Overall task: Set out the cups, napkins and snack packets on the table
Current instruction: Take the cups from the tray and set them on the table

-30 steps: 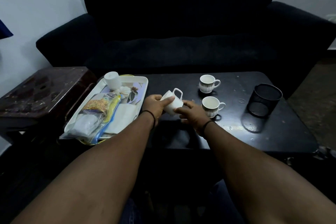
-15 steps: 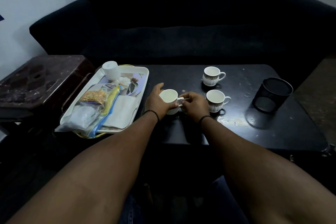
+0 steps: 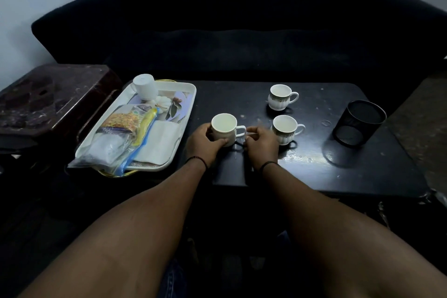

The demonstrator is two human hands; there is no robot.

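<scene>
A white cup (image 3: 223, 126) stands upright on the dark table (image 3: 338, 172), its handle pointing right. My left hand (image 3: 204, 144) wraps its left side and my right hand (image 3: 261, 141) pinches the handle. Two more cups stand upright to the right, one near (image 3: 286, 128) and one farther back (image 3: 280, 95). On the white tray (image 3: 191, 89) at the table's left end lie a cup turned upside down (image 3: 145, 86), snack packets (image 3: 123, 121) in clear plastic, and folded white napkins (image 3: 160, 144).
A black mesh pen holder (image 3: 359, 122) stands at the right of the table. A dark sofa (image 3: 242, 38) runs behind it. A dark red side table (image 3: 48, 99) sits left of the tray. The table's front edge is near my forearms.
The cup was tilted in the air between my hands; it has since been turned upright and set down on the table, left of the two other cups. Both hands stay on it.
</scene>
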